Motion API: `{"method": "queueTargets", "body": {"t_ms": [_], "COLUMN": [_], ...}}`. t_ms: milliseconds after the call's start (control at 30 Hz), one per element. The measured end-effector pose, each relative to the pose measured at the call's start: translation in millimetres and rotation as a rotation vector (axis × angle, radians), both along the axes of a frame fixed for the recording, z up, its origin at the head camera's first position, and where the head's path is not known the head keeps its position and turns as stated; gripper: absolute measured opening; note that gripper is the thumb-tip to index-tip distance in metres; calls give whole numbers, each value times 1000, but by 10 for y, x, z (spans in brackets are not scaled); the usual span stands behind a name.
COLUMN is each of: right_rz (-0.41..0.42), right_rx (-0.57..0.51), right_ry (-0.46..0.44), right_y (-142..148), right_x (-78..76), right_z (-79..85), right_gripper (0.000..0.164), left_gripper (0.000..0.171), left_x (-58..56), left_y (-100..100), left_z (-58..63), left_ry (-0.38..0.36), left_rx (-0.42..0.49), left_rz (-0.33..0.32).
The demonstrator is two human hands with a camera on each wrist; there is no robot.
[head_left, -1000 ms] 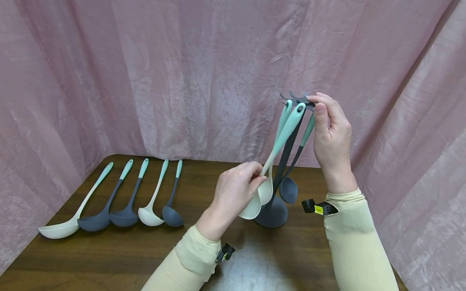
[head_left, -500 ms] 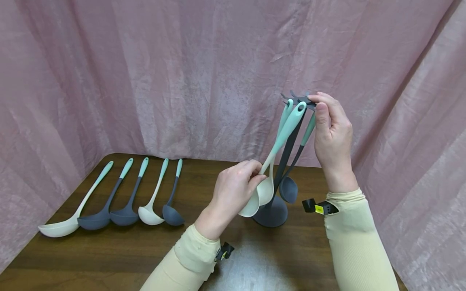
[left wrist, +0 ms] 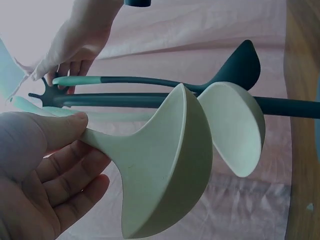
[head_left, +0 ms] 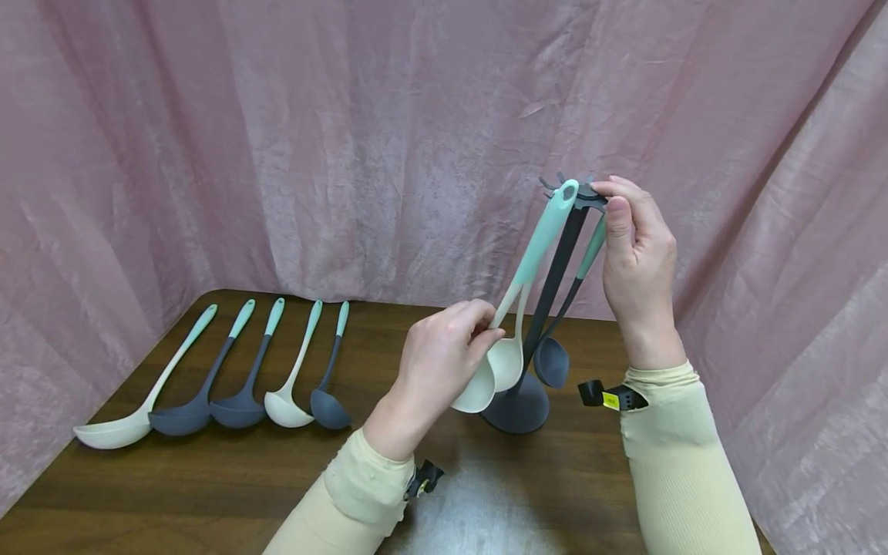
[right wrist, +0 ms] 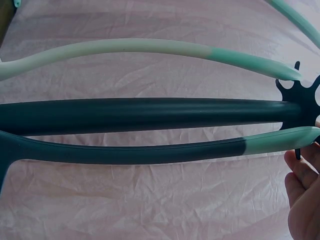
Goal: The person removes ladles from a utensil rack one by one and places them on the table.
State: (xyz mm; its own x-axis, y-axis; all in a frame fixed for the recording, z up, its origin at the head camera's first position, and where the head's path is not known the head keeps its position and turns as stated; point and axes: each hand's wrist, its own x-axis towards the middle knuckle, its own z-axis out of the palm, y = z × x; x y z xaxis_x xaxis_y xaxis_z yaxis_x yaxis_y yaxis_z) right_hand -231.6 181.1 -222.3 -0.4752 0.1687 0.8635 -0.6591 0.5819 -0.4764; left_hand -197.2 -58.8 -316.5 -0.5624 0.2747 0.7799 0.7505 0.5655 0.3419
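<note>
My left hand (head_left: 444, 351) pinches a cream ladle (left wrist: 160, 170) by its neck, just above the bowl. Its mint handle (head_left: 544, 235) slants up, and the end with the hole overlaps the hooked top of a dark utensil stand (head_left: 558, 285) in the head view. My right hand (head_left: 640, 262) holds the edge of the hooked top (right wrist: 300, 100) between thumb and fingers. Another cream ladle (left wrist: 235, 130) hangs from the stand behind the held one. On the stand's right side hangs a dark grey ladle (head_left: 553, 362) with a mint handle.
On the wooden table (head_left: 208, 486) at the left lie several ladles in a row: a cream ladle (head_left: 118, 430), dark ladles (head_left: 238, 408) and smaller ones. The stand's round base (head_left: 516, 408) rests on the table. Pink curtains (head_left: 416, 139) enclose the back and sides.
The held ladle's handle end has risen slightly and moved left, now covering the hanging cream ladle's handle. My right hand stays at the stand's top, shifted slightly right with it.
</note>
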Motion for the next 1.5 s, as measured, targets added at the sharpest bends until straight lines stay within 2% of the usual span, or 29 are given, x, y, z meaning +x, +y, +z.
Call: {"method": "queueTargets", "body": {"t_ms": [400, 667, 800, 1100, 1333, 1500], "right_rz": [2, 3, 2, -1, -6, -9], "right_rx": [25, 39, 58, 73, 21, 21], "right_ry": [-10, -12, -4, 7, -23, -22], "right_y": [-18, -10, 24, 66, 47, 39], "right_x": [-11, -17, -17, -15, -21, -26], "right_z": [-26, -8, -16, -22, -16, -14], "right_gripper": [45, 42, 47, 42, 39, 38], "left_gripper": [20, 20, 19, 20, 18, 18], "left_x": [-25, -100, -134, -223, -291, -329], "left_y": [-183, -351, -429, -578, -666, -708], "left_z": [-7, -59, -83, -148, -191, -227], "left_ry": [-36, -57, -79, -138, -184, -199], "left_rx": [-10, -37, -51, -82, -99, -121], "left_rz": [70, 120, 138, 194, 216, 257]}}
